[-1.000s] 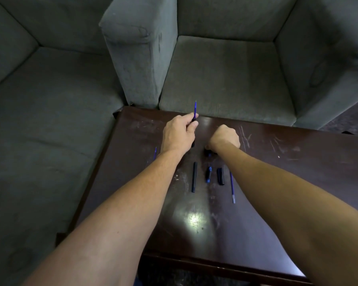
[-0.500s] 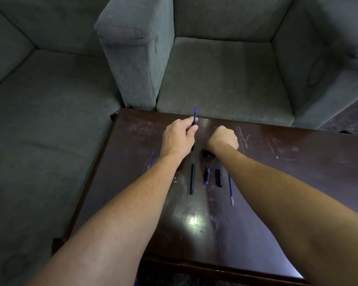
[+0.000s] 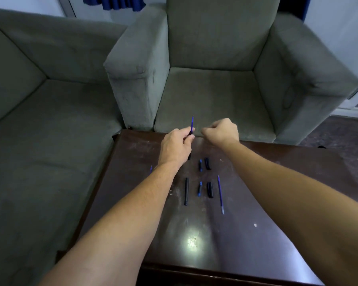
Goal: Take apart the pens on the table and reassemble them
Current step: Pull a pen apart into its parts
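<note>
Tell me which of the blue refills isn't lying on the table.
The blue refill in the left hand, pointing upward. The long one lies flat at the right of the parts row, and another peeks out beside the left wrist.

No lettering, label, brand mark or number can be read anywhere here: not on the black and blue pen parts, not on the dark brown wooden worktop (image 3: 267,234), not on the grey-green upholstered sofas behind it.

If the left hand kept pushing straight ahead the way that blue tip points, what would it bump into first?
Probably the grey armchair: the left hand aims its blue refill past the table's far edge toward the seat front. Depth is unclear.
</note>
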